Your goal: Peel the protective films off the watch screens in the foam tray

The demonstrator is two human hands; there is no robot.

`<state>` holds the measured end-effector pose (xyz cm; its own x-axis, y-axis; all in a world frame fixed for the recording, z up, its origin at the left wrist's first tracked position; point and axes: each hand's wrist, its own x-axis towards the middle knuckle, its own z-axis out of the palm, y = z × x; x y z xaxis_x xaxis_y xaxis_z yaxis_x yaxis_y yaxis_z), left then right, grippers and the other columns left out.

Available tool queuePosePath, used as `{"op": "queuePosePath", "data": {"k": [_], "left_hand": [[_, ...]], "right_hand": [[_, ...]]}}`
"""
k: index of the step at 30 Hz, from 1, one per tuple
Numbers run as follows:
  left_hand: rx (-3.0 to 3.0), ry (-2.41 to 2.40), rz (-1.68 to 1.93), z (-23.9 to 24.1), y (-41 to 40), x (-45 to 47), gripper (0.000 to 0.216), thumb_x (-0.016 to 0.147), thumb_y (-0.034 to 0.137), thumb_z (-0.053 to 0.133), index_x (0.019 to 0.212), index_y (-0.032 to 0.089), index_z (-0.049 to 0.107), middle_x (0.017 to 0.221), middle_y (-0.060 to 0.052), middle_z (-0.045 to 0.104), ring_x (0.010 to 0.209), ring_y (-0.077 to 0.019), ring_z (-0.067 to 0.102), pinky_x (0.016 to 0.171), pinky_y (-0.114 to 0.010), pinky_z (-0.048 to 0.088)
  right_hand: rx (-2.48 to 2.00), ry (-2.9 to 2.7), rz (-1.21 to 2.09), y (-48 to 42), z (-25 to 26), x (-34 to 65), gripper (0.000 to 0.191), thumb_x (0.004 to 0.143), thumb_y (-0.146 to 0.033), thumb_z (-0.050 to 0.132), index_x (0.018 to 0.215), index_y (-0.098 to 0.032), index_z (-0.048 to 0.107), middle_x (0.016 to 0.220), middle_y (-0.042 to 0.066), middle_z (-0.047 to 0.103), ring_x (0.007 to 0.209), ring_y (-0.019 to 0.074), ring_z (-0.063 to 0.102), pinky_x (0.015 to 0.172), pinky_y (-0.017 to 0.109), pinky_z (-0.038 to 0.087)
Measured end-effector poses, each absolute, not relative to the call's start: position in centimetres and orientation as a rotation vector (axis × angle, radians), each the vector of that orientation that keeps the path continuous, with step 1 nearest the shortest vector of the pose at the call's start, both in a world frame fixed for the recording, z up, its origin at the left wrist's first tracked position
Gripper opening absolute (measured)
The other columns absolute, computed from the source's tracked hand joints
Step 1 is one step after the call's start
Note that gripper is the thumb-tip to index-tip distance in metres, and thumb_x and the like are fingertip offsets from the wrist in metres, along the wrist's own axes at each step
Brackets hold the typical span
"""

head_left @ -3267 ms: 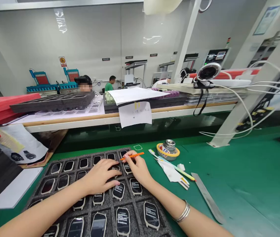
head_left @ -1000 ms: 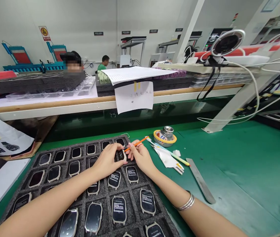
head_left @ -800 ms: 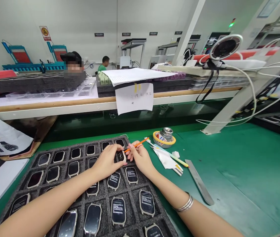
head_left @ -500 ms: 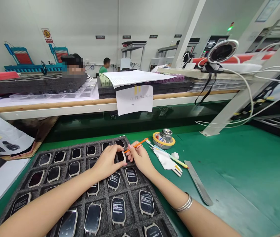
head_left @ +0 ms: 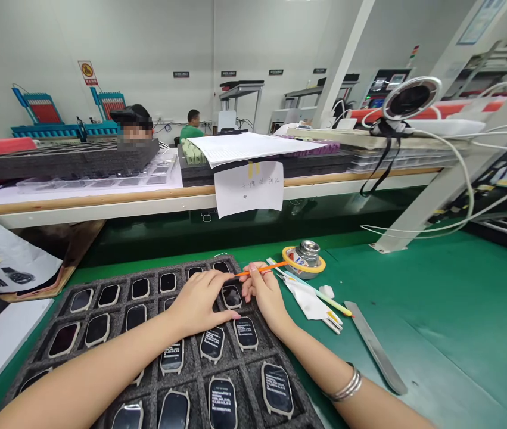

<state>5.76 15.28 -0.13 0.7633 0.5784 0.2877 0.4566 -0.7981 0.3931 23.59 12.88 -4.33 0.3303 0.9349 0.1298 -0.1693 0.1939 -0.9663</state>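
Observation:
A dark foam tray holds rows of smartwatch bodies, several with white text on their screens. My left hand lies over the tray's far right part, thumb and fingers apart. Between its thumb and forefinger, a dark-screened smartwatch rests in a slot. The left thumb tip is by a watch with lit text. My right hand is closed on a thin orange stick, whose dark tip points left, close to my left fingertips. I cannot tell whether that tip touches anything.
Right of the tray lie a yellow tape roll with a metal-topped container, a white wipe, a yellow-ended stick and a metal spatula. A shelf spans the back. A person sits beyond it.
My left thumb and fingers have spread off the smartwatch they held, which now sits in its slot. The stick is nearly level now. The view has shifted a little.

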Motion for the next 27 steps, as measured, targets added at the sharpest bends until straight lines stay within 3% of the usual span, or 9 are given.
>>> {"op": "queuePosePath", "data": {"k": [8, 13, 17, 20, 24, 27], "left_hand": [[2.763, 0.788, 0.547, -0.2, 17.7, 5.6, 0.064, 0.073, 0.046, 0.079, 0.127, 0.022, 0.057, 0.117, -0.01, 0.067, 0.11, -0.0293, 0.061, 0.099, -0.046, 0.045], [2.808, 0.729, 0.574, -0.2, 20.1, 5.0, 0.061, 0.075, 0.046, 0.076, 0.128, 0.02, 0.058, 0.117, -0.012, 0.067, 0.111, -0.0315, 0.06, 0.101, -0.052, 0.041], [2.851, 0.514, 0.557, 0.4, 19.5, 5.1, 0.032, 0.088, 0.034, 0.065, 0.118, 0.026, 0.065, 0.121, -0.009, 0.066, 0.118, -0.0264, 0.058, 0.115, -0.053, 0.027], [2.864, 0.337, 0.5, 0.6, 17.3, 5.8, 0.016, 0.094, 0.034, 0.059, 0.103, 0.031, 0.072, 0.118, -0.004, 0.068, 0.117, -0.021, 0.059, 0.117, -0.044, 0.028], [2.849, 0.41, 0.503, 0.1, 14.3, 6.1, 0.027, 0.087, 0.046, 0.068, 0.106, 0.027, 0.071, 0.133, -0.01, 0.06, 0.134, -0.0306, 0.047, 0.117, -0.052, 0.029], [2.812, 0.575, 0.544, -0.5, 12.9, 5.2, 0.027, 0.088, 0.041, 0.067, 0.109, 0.025, 0.069, 0.133, -0.011, 0.059, 0.136, -0.0336, 0.044, 0.116, -0.058, 0.027]], "right_hand": [[-1.065, -0.893, 0.922, 14.3, -4.3, 23.3, 0.047, 0.079, -0.065, 0.065, 0.087, -0.021, 0.052, 0.06, -0.005, 0.059, 0.035, 0.0074, 0.048, 0.032, 0.018, 0.039], [-1.062, -0.908, 0.877, 14.8, -3.7, 24.0, 0.048, 0.079, -0.068, 0.063, 0.085, -0.021, 0.052, 0.06, -0.005, 0.058, 0.037, 0.0083, 0.05, 0.034, 0.02, 0.042], [-1.057, -0.95, 0.862, 13.6, -2.1, 25.0, 0.048, 0.078, -0.067, 0.064, 0.083, -0.021, 0.052, 0.064, -0.004, 0.057, 0.039, 0.0081, 0.05, 0.034, 0.02, 0.041], [-1.048, -1.008, 0.876, 11.7, -1.1, 25.4, 0.046, 0.078, -0.065, 0.066, 0.082, -0.021, 0.055, 0.064, -0.003, 0.058, 0.04, 0.0083, 0.05, 0.036, 0.02, 0.042], [-1.051, -1.062, 0.919, 9.2, -1.3, 25.0, 0.047, 0.078, -0.067, 0.065, 0.081, -0.021, 0.057, 0.063, -0.002, 0.059, 0.04, 0.0088, 0.05, 0.036, 0.021, 0.042], [-1.067, -1.088, 0.944, 8.3, -2.2, 24.4, 0.05, 0.077, -0.069, 0.067, 0.079, -0.02, 0.058, 0.061, -0.002, 0.059, 0.041, 0.0102, 0.052, 0.039, 0.023, 0.044]]}}
